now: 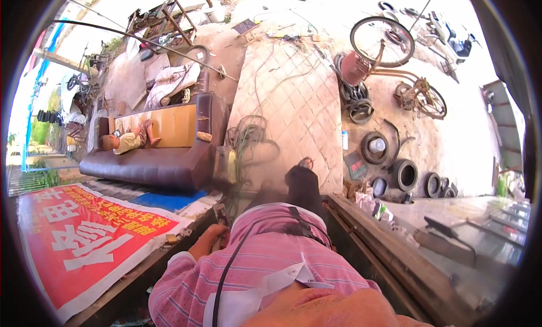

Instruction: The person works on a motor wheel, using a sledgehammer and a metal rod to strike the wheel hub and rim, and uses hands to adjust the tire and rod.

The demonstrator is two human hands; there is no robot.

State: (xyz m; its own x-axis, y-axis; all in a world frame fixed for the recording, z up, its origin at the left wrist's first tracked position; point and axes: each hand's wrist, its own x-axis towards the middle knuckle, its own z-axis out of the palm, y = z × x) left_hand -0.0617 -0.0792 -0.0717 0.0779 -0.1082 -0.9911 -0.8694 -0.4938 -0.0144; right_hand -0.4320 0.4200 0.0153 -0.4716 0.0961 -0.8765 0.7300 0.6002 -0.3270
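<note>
My left hand [210, 240] is low at my left side, beside the dark door frame [186, 245] and close against my striped pink shirt [271, 242]. Its fingers look curled, but what they close on is partly hidden, and I cannot make it out. A small padlock [171, 238] hangs on the frame close to that hand. No part of my right hand shows. One of my feet [305, 164] is forward on the tiled floor [293, 101], past the doorway.
A brown sofa [147, 168] with a child [132, 141] lying on it stands ahead left. A red banner [96, 236] covers the left panel. Ahead right are a bicycle [418, 90], a red bucket [354, 67] and several tires [405, 175]. Hoses [247, 132] lie beside the sofa.
</note>
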